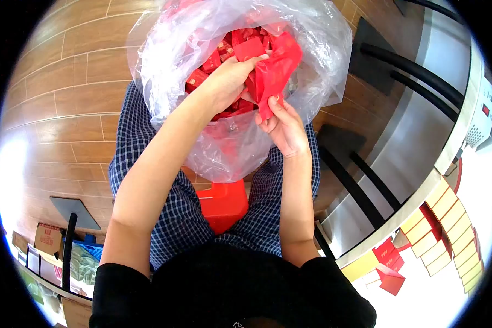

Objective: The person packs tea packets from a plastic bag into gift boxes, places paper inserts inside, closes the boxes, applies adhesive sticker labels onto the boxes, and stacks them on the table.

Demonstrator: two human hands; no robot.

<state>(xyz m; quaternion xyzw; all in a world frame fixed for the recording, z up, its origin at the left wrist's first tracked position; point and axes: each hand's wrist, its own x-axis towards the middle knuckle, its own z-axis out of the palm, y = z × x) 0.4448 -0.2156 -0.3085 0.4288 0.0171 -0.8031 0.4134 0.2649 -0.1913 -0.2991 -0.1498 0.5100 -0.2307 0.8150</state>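
Red bag [281,60]: thin, glossy, creased; held up over the mouth of the clear bag, between the two hands, longer end slanting up and to the right
Left hand [230,81]: reaching over the clear bag's mouth, fingertips at the red bag's left edge, partly hidden by it; cannot tell whether they grip
Right hand [286,130]: thumb and fingers pinching the red bag's lower corner, near the clear bag's rim
Clear bag [167,60]: large, crinkled, wide open, between the knees
Packets [250,49]: small, red, heaped inside the clear bag, some with gold print
Trousers [167,218]: dark check, thighs either side of the clear bag
Red plastic piece [224,208]: between the thighs, partly hidden by the clear bag
Floor [85,104]: brown, plank pattern
Tabletop [415,298]: white, to the right, bearing yellow blocks [458,227] in rows and red envelopes [389,255]
Carton [49,239]: lower left, near something blue [94,250]
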